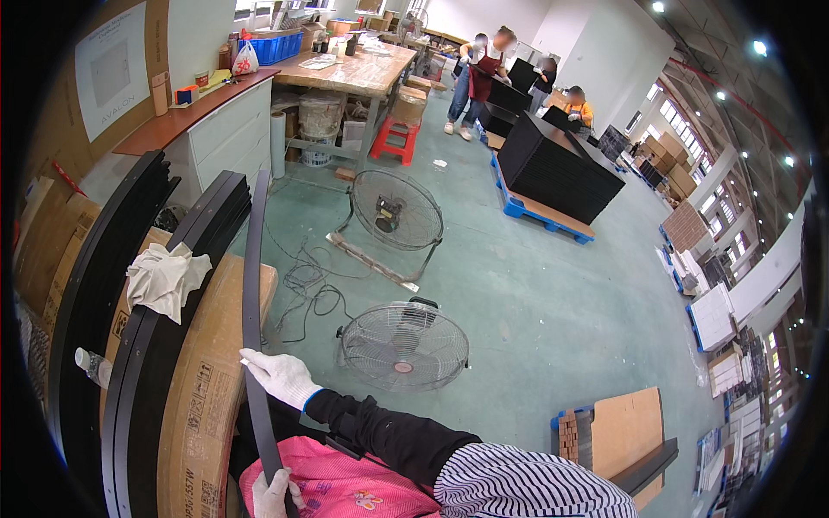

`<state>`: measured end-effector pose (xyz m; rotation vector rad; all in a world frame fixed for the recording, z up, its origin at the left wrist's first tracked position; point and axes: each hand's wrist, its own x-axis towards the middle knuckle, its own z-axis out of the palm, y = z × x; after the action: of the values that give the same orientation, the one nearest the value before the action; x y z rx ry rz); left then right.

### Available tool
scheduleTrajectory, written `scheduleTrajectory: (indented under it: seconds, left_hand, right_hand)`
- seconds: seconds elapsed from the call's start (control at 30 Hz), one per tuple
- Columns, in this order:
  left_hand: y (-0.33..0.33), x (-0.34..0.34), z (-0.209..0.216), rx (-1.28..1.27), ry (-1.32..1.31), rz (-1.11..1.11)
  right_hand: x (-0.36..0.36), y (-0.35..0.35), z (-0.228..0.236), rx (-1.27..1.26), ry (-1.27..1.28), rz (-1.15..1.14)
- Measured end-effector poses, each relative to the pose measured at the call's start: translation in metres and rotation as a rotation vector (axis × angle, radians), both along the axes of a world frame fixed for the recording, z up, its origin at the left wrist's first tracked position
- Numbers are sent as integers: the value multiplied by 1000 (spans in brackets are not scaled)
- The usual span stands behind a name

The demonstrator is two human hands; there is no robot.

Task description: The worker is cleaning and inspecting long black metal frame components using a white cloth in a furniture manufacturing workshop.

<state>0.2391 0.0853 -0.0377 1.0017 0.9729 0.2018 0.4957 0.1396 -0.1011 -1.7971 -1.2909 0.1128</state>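
Observation:
A long, narrow dark grey strip (251, 285) runs upright through the head view, from near the drawer unit down to the lower edge. My right hand (283, 378), in a white glove, closes around its middle, with the arm reaching in from the right. Lower down, my left hand (275, 495), also gloved in white, grips the strip in front of my pink apron (350, 483); the lower edge cuts off part of this hand. Beside the strip on the left lies a stack of similar dark strips (164, 371), with a crumpled white cloth (168, 278) on top.
A long cardboard box (211, 380) lies under the stacked strips. A further stack (82, 345) stands left, near a plastic bottle (93, 367). Two fans (404, 345) and loose cables (302, 285) are on the floor. Several people work beyond a pallet of black panels (557, 168).

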Motion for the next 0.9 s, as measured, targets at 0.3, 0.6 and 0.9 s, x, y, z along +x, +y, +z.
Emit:
scheduleTrajectory:
  seconds: [0.3, 0.6, 0.9]
  left_hand:
    - [8, -7, -12, 37, 3, -29]
    - [-6, -28, -9, -45, 24, -70]
    - [-39, -80, 5, -93, 107, 9]
  right_hand:
    - [-2, 6, -1, 26, -18, 25]
    - [2, -19, 20, -28, 14, 112]
    - [-108, -126, 58, -223, -204, 749]
